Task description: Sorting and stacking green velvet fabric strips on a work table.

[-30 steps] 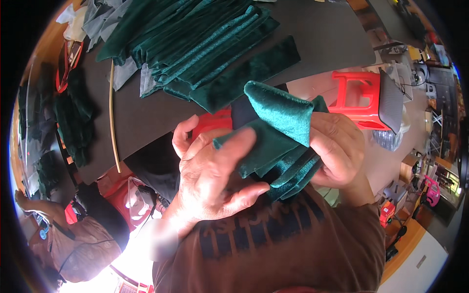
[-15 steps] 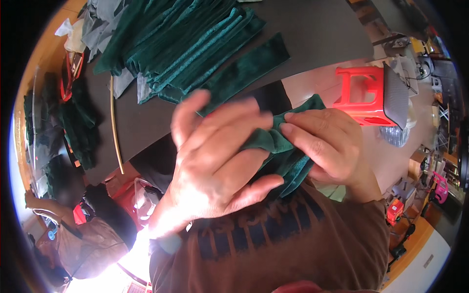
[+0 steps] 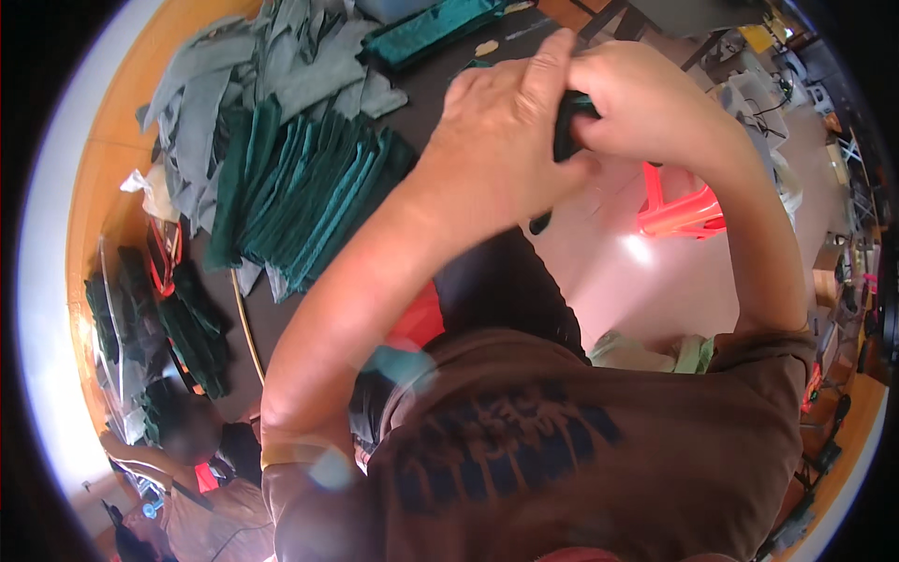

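My left hand and my right hand are raised together over the far side, arms stretched out. Between them is a dark green velvet strip, mostly hidden; a dark end pokes out below the left hand. My right hand is curled round it. The left fingers lie bent against the cloth, their tips meeting the right hand. To the left of my hands, a fanned stack of green velvet strips lies on the dark table.
Grey cloth pieces are heaped beyond the stack, with a folded green velvet piece at the table's far edge. A red plastic stool stands on the floor at right. At lower left another person sits near hanging green cloth.
Both hands have moved up and away from my chest, carrying the green velvet strip. The view has shifted, so the stack appears further left and lower, and more grey cloth shows.
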A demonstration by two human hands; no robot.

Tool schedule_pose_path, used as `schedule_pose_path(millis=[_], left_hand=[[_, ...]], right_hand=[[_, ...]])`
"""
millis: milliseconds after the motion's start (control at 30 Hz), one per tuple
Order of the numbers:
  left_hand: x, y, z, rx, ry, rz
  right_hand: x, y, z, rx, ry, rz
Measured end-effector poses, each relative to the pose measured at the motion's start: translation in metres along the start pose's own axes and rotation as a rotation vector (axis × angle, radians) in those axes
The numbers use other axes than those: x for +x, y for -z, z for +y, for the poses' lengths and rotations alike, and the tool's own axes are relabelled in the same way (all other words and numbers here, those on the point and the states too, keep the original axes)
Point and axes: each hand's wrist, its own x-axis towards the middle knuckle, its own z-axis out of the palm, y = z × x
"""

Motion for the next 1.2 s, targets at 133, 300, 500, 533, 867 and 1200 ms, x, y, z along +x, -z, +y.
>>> schedule_pose_path(millis=[133,300,500,533,867,1200], left_hand=[[0.028,-0.001,-0.028,0.210,0.039,-0.222],[0.043,0.017,-0.048,0.071,0.080,-0.392],[0.047,0.004,-0.064,0.122,0.157,-0.522],[0.048,0.004,-0.065,0.122,0.158,-0.523],[0.064,0.013,-0.090,0.082,0.148,-0.664],[0.053,0.004,-0.076,0.495,-0.057,-0.314]], right_hand=[[0.005,0.004,0.026,-0.003,-0.088,-0.133],[0.016,0.003,0.043,0.163,-0.137,-0.221],[0.000,-0.043,0.076,0.032,0.012,-0.002],[-0.003,-0.048,0.081,-0.023,0.040,0.085],[-0.006,-0.052,0.106,0.117,-0.084,0.029],[-0.009,-0.054,0.115,-0.040,0.032,0.267]])
